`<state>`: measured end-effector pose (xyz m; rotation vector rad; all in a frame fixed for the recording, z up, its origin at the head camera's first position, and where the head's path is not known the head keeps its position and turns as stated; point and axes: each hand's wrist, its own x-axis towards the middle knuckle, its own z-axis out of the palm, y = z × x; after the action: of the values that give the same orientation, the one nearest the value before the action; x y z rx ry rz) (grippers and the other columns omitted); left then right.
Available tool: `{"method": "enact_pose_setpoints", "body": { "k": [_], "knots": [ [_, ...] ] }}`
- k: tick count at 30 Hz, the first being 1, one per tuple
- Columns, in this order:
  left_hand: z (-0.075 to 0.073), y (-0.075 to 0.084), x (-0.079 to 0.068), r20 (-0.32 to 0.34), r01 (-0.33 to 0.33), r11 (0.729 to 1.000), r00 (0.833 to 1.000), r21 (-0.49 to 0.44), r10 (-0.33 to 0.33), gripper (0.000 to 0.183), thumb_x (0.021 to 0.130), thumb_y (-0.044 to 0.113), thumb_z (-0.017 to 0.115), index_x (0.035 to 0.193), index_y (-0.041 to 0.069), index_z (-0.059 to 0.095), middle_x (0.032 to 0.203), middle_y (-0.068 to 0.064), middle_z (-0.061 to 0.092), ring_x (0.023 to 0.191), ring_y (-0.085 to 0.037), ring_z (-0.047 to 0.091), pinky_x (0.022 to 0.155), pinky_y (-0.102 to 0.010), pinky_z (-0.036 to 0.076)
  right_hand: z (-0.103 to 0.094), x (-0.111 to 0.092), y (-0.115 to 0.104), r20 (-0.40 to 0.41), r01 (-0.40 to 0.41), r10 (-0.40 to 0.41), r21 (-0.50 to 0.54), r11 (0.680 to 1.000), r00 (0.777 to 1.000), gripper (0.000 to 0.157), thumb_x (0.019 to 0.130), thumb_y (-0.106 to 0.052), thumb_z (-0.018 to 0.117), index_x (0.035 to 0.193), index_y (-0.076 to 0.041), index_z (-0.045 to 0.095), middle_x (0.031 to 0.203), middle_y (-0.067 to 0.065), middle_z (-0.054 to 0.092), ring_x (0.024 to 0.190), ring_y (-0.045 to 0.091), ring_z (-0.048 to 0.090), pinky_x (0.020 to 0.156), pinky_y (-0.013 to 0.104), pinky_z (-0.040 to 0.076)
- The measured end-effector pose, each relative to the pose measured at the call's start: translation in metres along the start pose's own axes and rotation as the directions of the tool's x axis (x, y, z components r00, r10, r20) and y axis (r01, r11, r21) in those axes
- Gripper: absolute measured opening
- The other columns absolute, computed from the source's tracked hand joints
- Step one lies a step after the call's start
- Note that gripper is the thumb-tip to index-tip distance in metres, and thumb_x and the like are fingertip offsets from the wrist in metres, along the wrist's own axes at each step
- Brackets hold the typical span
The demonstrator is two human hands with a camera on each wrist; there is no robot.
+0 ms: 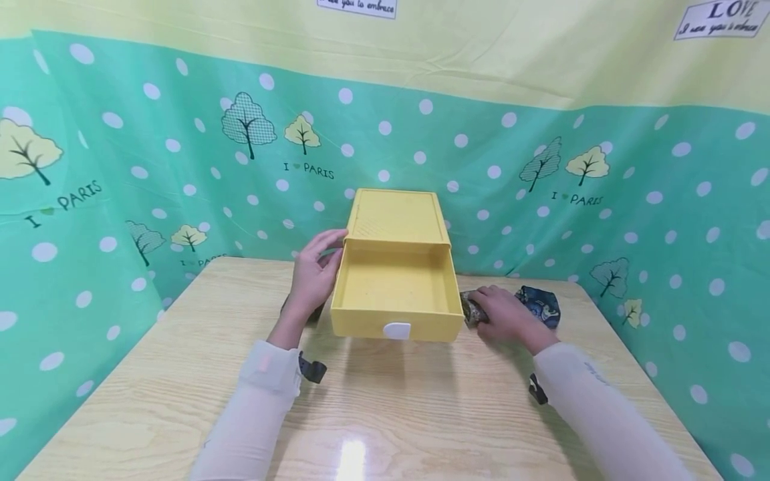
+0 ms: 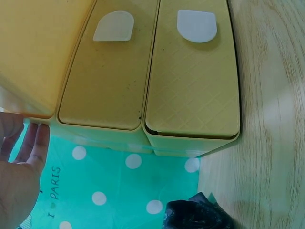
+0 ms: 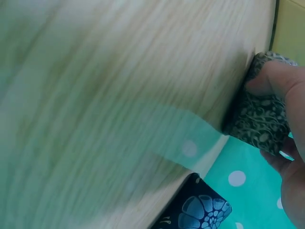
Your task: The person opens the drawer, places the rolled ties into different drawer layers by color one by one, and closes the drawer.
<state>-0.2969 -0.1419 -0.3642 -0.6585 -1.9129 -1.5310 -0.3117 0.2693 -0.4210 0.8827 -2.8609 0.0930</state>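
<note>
A yellow drawer cabinet stands on the table with its top drawer pulled out; the drawer's inside looks bare. Against the cabinet's left side my left hand rests with extended fingers. In the left wrist view, those fingers touch the cabinet's side near the open drawer, above two closed drawers with white handles. My right hand grips a small dark block-shaped item with a pale scroll pattern, right of the cabinet. Its far side is hidden by the hand.
A dark blue patterned item lies to the right of my right hand. Left of the cabinet sits a black crumpled-looking item, partly cut off. A green dotted curtain hangs behind and beside the wooden table.
</note>
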Motion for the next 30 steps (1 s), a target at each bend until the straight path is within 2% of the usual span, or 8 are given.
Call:
{"method": "enact_pose_setpoints", "body": {
  "k": [7,14,17,21,26,30],
  "knots": [
    [-0.001,0.000,0.002,-0.001,0.019,1.000,1.000,0.010,-0.019,0.037,0.097,-0.009,0.062,0.133,0.001,0.066,0.138,-0.013,0.061,0.116,-0.032,0.064,0.099,-0.034,0.058,0.001,0.006,-0.001,-0.001,-0.001,0.001,-0.005,1.000,1.000,0.061,0.076,-0.009,0.085,0.133,-0.004,0.062,0.127,0.018,0.065,0.117,0.040,0.059,0.103,0.058,0.050],
    [0.001,0.009,0.001,0.000,0.019,1.000,1.000,0.016,-0.019,0.037,0.097,-0.014,0.058,0.132,-0.008,0.062,0.138,-0.022,0.058,0.117,-0.041,0.062,0.100,-0.048,0.057,0.003,0.010,-0.001,-0.007,-0.002,0.002,-0.011,1.000,1.000,0.059,0.078,-0.015,0.088,0.131,-0.006,0.063,0.124,0.016,0.065,0.114,0.039,0.060,0.101,0.057,0.053],
    [0.000,0.010,0.001,0.002,0.023,1.000,1.000,0.019,-0.023,0.036,0.097,-0.012,0.059,0.133,-0.005,0.064,0.138,-0.019,0.059,0.116,-0.036,0.063,0.100,-0.043,0.058,0.003,0.011,-0.001,-0.028,0.015,-0.015,-0.009,1.000,0.999,0.055,0.078,-0.015,0.087,0.128,-0.006,0.064,0.119,0.015,0.066,0.109,0.037,0.061,0.097,0.056,0.055],
    [-0.001,0.002,0.001,0.005,0.002,1.000,1.000,0.010,-0.002,0.037,0.098,-0.007,0.061,0.134,0.001,0.066,0.138,-0.011,0.061,0.116,-0.028,0.064,0.098,-0.035,0.059,0.003,0.013,0.000,-0.041,0.024,-0.024,-0.014,1.000,0.999,0.052,0.079,-0.015,0.086,0.126,-0.006,0.065,0.116,0.013,0.066,0.106,0.034,0.060,0.094,0.052,0.055],
    [-0.002,0.000,0.001,0.004,-0.015,1.000,1.000,-0.002,0.015,0.037,0.098,-0.006,0.062,0.133,0.003,0.066,0.137,-0.010,0.061,0.115,-0.027,0.064,0.097,-0.035,0.059,0.004,0.013,0.001,-0.061,0.024,-0.025,-0.014,1.000,0.998,0.048,0.079,-0.014,0.082,0.124,-0.007,0.064,0.114,0.012,0.065,0.105,0.032,0.059,0.094,0.051,0.055],
    [-0.002,-0.001,0.000,0.005,-0.011,1.000,1.000,-0.001,0.011,0.037,0.098,-0.006,0.062,0.133,0.003,0.067,0.137,-0.009,0.061,0.115,-0.026,0.064,0.097,-0.032,0.059,0.001,0.012,0.000,-0.094,-0.006,0.006,-0.002,1.000,0.996,0.047,0.080,-0.014,0.082,0.123,-0.009,0.063,0.117,0.013,0.063,0.109,0.034,0.058,0.097,0.052,0.054]
  ]
}}
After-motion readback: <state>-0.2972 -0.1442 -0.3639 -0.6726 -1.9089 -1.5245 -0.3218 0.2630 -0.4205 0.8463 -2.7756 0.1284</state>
